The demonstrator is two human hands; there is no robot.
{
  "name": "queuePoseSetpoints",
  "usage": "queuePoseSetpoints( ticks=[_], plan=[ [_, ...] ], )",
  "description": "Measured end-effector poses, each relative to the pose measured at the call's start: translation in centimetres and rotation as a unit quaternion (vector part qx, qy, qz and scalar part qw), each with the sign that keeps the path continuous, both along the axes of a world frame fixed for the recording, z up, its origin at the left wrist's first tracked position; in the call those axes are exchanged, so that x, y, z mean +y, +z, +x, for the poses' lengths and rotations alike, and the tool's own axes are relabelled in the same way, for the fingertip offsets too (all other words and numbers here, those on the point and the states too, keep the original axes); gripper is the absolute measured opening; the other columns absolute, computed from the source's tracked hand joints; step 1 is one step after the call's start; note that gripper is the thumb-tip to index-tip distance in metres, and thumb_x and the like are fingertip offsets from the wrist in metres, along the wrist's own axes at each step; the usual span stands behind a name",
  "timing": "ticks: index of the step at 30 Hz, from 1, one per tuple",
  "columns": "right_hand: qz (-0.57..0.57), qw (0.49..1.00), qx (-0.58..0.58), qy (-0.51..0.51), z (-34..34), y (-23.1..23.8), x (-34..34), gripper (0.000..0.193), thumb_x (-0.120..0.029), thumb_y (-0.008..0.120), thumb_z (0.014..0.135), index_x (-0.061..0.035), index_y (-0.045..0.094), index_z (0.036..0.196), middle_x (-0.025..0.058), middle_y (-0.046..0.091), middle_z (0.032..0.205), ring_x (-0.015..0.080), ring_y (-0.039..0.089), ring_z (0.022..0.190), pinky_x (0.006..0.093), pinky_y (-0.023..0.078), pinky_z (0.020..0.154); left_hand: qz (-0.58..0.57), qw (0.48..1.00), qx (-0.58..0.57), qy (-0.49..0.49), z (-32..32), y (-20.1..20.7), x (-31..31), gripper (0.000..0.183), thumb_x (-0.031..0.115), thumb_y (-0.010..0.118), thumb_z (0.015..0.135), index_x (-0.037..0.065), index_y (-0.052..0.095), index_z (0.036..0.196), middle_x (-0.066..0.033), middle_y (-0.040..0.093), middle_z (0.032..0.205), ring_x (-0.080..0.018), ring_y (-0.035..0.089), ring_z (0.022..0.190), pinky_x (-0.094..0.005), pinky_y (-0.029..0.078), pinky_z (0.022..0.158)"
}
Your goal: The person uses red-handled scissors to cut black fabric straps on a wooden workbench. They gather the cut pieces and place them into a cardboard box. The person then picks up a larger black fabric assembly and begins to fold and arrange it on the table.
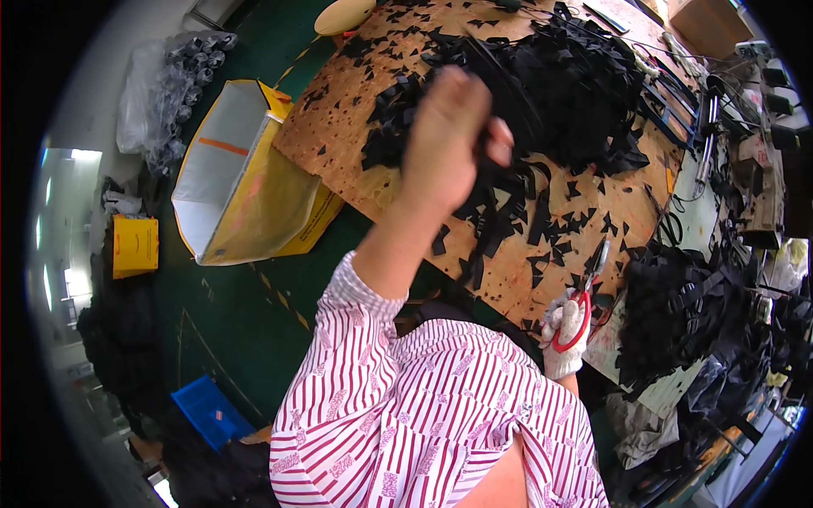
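Observation:
My bare left hand [447, 140], smeared by motion, is raised over the near left side of a heap of black webbing straps [576, 85]. It is closed around dark strips [508, 80] that run up past the thumb; their lower ends merge with the black pieces below. My right hand [566, 328] wears a white knitted glove and stays low by the table's near edge. It grips red-handled scissors [600, 261], blades pointing up and away from me. Small black cut-offs [563, 229] lie scattered between the heap and the scissors.
The brown wooden table [508, 292] has a corner at the left. Beside it stands a yellow bag [279, 203] with a pale inside. Another black strap pile [677, 313] lies at the right. A blue bin [212, 411] and a yellow box [135, 245] are at the left.

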State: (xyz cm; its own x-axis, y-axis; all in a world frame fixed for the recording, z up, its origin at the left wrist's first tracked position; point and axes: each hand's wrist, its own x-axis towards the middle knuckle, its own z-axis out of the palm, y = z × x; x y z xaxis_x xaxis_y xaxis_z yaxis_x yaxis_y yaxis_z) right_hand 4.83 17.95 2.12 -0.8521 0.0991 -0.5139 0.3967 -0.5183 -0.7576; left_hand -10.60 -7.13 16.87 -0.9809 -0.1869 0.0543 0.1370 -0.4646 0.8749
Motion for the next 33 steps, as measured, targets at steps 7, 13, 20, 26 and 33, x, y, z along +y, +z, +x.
queuePoseSetpoints(
  ticks=[7, 13, 20, 26, 33],
  plan=[
    [-0.008, 1.000, -0.012, 0.017, 0.2, -0.2, -0.2, 0.028, -0.018, 0.060, 0.087, -0.0071, 0.047, 0.109, 0.0008, 0.051, 0.071, 0.0076, 0.046, 0.048, 0.0198, 0.036, 0.036, -0.018, 0.939, 0.245, 0.241, -0.3, 9.8, -13.1, 0.021, 0.023, 0.051, 0.093, 0.003, 0.047, 0.089, -0.0035, 0.041, 0.064, -0.0121, 0.034, 0.054, -0.0312, 0.037, 0.063],
    [0.020, 1.000, -0.007, 0.020, -0.7, -0.1, 0.6, 0.026, -0.018, 0.059, 0.087, -0.0056, 0.047, 0.107, -0.0003, 0.049, 0.067, 0.0075, 0.046, 0.047, 0.0195, 0.036, 0.036, -0.275, 0.854, 0.188, 0.400, 3.4, 8.1, -17.9, 0.018, 0.019, 0.052, 0.094, 0.002, 0.050, 0.088, -0.0104, 0.056, 0.074, -0.0153, 0.050, 0.060, -0.0250, 0.044, 0.059],
    [0.073, 0.993, -0.067, 0.057, -1.5, 0.7, -1.5, 0.034, -0.026, 0.063, 0.085, -0.0072, 0.047, 0.108, -0.0014, 0.049, 0.064, 0.0076, 0.044, 0.045, 0.0197, 0.034, 0.036, -0.394, 0.895, -0.184, 0.094, 4.5, -11.5, -9.9, 0.015, 0.012, 0.058, 0.088, 0.004, 0.056, 0.100, -0.0069, 0.060, 0.068, -0.0147, 0.056, 0.051, -0.0262, 0.045, 0.049],
    [0.073, 0.993, -0.035, 0.086, -1.3, 0.1, -1.5, 0.035, -0.031, 0.065, 0.083, -0.0072, 0.049, 0.103, -0.0016, 0.047, 0.064, 0.0073, 0.042, 0.043, 0.0203, 0.033, 0.035, -0.750, 0.656, -0.026, 0.085, 6.4, -23.5, -5.8, 0.039, 0.002, 0.052, 0.079, 0.014, 0.053, 0.117, -0.0073, 0.054, 0.098, -0.0250, 0.053, 0.090, -0.0388, 0.034, 0.075],
    [0.052, 0.994, -0.095, 0.030, -1.5, 0.4, -1.2, 0.018, -0.013, 0.055, 0.085, -0.0100, 0.047, 0.101, -0.0024, 0.046, 0.061, 0.0078, 0.042, 0.042, 0.0210, 0.034, 0.034, -0.780, 0.623, -0.054, 0.022, 7.4, -23.9, -4.7, 0.068, 0.001, 0.061, 0.069, 0.011, 0.041, 0.132, -0.0103, 0.046, 0.113, -0.0285, 0.048, 0.103, -0.0424, 0.035, 0.084]
  ],
)
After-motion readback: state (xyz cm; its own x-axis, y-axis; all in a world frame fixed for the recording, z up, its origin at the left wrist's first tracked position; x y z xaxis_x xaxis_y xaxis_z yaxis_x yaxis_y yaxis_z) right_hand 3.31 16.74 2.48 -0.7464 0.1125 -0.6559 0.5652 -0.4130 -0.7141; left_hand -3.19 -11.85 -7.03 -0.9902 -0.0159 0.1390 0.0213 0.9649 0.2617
